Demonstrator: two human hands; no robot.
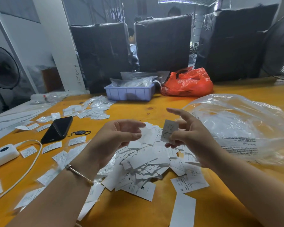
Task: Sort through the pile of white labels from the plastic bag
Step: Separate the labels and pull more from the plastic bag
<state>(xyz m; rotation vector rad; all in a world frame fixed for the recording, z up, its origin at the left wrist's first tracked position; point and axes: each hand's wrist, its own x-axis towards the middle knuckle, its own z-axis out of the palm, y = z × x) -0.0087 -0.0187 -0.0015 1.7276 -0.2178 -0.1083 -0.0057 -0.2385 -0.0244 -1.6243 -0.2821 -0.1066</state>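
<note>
Here, a yellow table (pixel 154 104) fills the lower frame, littered with white slips. Behind it, in the upper half, stand three black plastic-wrapped bundles (pixel 162 43), with a fan (pixel 2 68) at far left. A lilac bin (pixel 129 92) and an orange-red bag (pixel 188 82) sit at upper centre; a black phone (pixel 57 129) with a key fob and a white power bank (pixel 2 154) on its cable lie at left.

The pile of white labels (pixel 143 163) heaps at lower centre, beneath both hands. The clear plastic bag (pixel 239 125) lies crumpled at right, just beside the pile.

The right hand (pixel 188 136) pinches a single label (pixel 168 130) upright between thumb and fingers, index finger stretched out above it. The left hand (pixel 115 136) hovers opposite with loosely curled fingers, thumb near a blurred slip; whether it holds that slip cannot be told.
</note>
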